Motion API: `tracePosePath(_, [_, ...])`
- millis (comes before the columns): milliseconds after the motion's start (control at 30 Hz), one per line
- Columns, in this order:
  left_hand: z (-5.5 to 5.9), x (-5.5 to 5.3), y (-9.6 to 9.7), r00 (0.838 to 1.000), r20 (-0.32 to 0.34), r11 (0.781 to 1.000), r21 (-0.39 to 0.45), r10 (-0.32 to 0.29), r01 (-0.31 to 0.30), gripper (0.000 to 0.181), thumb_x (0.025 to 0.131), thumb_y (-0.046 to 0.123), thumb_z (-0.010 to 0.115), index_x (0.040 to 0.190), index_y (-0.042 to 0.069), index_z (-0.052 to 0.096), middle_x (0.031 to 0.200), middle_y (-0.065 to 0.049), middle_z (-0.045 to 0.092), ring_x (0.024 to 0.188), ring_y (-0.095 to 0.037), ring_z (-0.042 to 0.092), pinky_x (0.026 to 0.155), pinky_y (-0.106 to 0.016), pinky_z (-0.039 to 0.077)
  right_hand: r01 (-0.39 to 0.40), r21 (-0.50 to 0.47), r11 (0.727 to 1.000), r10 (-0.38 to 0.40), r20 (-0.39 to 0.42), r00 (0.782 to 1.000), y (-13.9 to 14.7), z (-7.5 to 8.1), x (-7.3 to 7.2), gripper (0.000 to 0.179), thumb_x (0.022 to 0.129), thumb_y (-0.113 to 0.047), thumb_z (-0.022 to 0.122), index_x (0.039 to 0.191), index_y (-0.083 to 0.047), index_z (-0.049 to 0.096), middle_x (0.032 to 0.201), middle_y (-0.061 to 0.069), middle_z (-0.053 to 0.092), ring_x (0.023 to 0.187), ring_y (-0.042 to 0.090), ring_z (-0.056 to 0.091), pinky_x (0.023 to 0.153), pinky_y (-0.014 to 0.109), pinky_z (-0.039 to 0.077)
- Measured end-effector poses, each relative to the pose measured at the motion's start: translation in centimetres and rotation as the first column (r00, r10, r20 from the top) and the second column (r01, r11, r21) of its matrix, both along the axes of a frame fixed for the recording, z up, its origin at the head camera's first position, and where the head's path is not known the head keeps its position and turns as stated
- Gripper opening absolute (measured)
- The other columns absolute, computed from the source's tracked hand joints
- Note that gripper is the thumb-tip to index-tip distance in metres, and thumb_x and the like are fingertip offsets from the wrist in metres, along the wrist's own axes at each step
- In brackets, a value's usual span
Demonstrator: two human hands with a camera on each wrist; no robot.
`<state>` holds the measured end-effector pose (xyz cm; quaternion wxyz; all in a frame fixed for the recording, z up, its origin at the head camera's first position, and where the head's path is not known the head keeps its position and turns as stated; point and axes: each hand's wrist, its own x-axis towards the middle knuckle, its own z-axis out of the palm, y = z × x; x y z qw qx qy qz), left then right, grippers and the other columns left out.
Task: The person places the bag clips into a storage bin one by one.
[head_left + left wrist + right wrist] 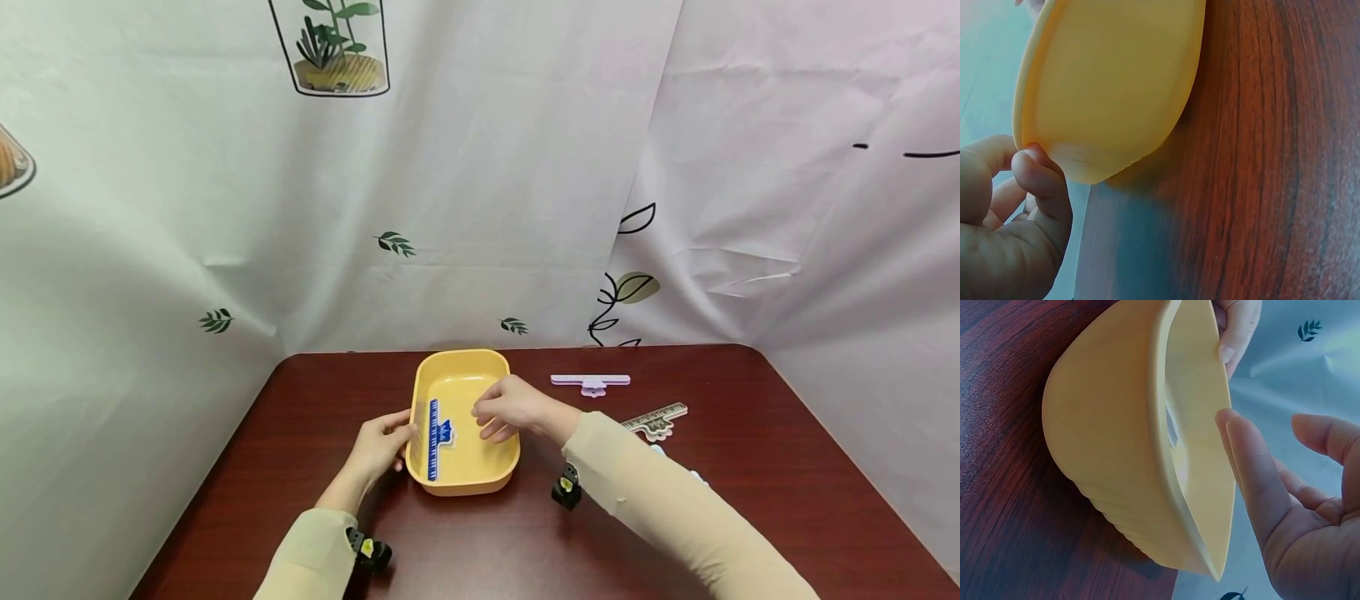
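A yellow plastic basin (472,489) stands on the table. My left hand (381,443) pinches its left rim between thumb and fingers; the left wrist view shows this grip on the basin wall (1116,75). Inside, toward the left wall, lies a blue page clip (433,442) with a piano-key pattern. My right hand (513,407) hovers over the basin's right side. In the right wrist view its fingers (1257,469) and thumb are apart with nothing between them.
Right of the basin lie a lavender clip (591,381) and a tan clip with piano keys (656,422). Something pale blue (697,477) shows partly from behind my right sleeve (660,500). White printed cloth (465,167) hangs behind the dark red wooden table (330,392).
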<state>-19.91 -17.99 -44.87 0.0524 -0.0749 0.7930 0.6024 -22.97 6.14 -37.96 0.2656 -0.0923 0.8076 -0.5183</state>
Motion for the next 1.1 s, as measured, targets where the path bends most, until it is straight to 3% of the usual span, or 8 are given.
tracePosePath(467, [-0.2,0.1,-0.1,1.000,0.003,1.000,-0.004,0.006,-0.006,0.043,0.090,0.011,0.059,0.132,0.002,0.053,0.063,-0.003,0.053,0.048,-0.012,0.047,0.040,-0.022,0.042,0.053,-0.020,0.998,-0.053,0.003,0.999,1.2,-0.1,0.3,0.026,0.087,-0.014,0.063,0.106,0.003,0.065,0.103,0.023,0.067,0.074,0.021,0.071,0.063,0.034,0.059])
tracePosePath(1100, [0.1,0.1,0.0,1.000,-0.003,1.000,0.015,0.000,0.000,0.043,0.090,0.010,0.059,0.131,0.000,0.053,0.063,-0.003,0.053,0.048,-0.011,0.047,0.040,-0.021,0.041,0.077,-0.054,0.996,-0.077,0.013,0.997,2.9,-0.5,0.5,0.033,0.089,-0.014,0.058,0.115,0.006,0.062,0.105,0.023,0.067,0.075,0.020,0.071,0.061,0.032,0.058])
